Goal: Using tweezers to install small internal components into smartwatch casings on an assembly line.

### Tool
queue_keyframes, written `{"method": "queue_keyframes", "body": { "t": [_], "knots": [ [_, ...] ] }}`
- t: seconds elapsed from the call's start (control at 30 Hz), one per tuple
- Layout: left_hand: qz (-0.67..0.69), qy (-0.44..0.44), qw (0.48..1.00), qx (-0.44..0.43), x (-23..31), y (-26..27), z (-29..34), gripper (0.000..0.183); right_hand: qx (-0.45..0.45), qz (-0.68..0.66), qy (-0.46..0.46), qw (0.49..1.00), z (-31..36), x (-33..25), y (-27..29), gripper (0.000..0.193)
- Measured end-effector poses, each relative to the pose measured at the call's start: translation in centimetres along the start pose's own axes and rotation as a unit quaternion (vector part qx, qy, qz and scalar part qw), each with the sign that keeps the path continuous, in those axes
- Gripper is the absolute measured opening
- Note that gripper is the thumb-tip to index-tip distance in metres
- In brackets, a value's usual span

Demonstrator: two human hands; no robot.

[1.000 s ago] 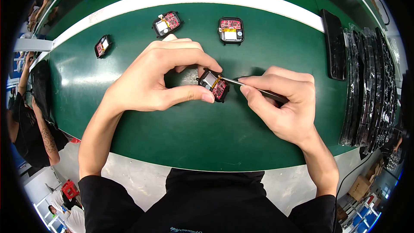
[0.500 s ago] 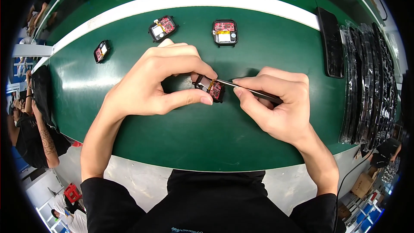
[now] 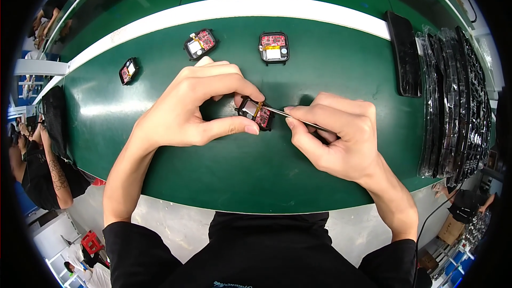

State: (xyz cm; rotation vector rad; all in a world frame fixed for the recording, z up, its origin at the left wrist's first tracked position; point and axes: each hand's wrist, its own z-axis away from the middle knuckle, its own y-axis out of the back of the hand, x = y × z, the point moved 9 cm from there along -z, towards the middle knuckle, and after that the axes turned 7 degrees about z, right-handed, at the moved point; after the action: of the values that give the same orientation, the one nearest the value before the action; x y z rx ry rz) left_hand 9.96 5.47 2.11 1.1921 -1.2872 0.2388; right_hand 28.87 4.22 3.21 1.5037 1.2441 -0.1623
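My left hand [image 3: 198, 108] pinches an opened smartwatch case [image 3: 263, 118] between thumb and fingers above the green table. Inside the black case show a red circuit board, a silvery block and a strip of yellow tape. In my right hand [image 3: 341, 134] is a slim dark tool, seemingly tweezers [image 3: 298, 119], gripped like a pen. Its tip meets the case near the yellow strip, close to my left fingertip; the exact contact is too small to tell.
Three similar opened watch cases lie farther back: one at left [image 3: 128, 71], one nearer the middle [image 3: 201, 44], one to its right [image 3: 274, 48]. A black tray [image 3: 404, 53] and stacked plastic-wrapped trays [image 3: 448, 106] stand at right. A white bar [image 3: 277, 6] borders the far side.
My right hand has shifted slightly left and tilted, and the tool's tip sits a little lower at the case. My left hand still holds the case, nearly in place.
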Motion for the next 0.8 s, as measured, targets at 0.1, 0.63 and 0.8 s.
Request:
{"method": "queue_keyframes", "body": {
  "t": [0.1,0.63,0.8],
  "knots": [
    [-0.004,0.011,1.0,0.009,0.2,0.0,-0.1,0.05,0.006,-0.005,-0.035,0.999,-0.1,0.4,0.8,0.011],
    [0.049,0.046,0.998,-0.014,0.0,0.0,0.6,0.066,-0.046,0.099,-0.023,0.994,-0.7,-1.8,-2.6,0.052],
    [0.077,0.039,0.996,-0.003,-0.1,-0.2,-0.1,0.062,-0.047,0.109,-0.006,0.993,0.4,-1.7,-1.3,0.048]
  ]
}}
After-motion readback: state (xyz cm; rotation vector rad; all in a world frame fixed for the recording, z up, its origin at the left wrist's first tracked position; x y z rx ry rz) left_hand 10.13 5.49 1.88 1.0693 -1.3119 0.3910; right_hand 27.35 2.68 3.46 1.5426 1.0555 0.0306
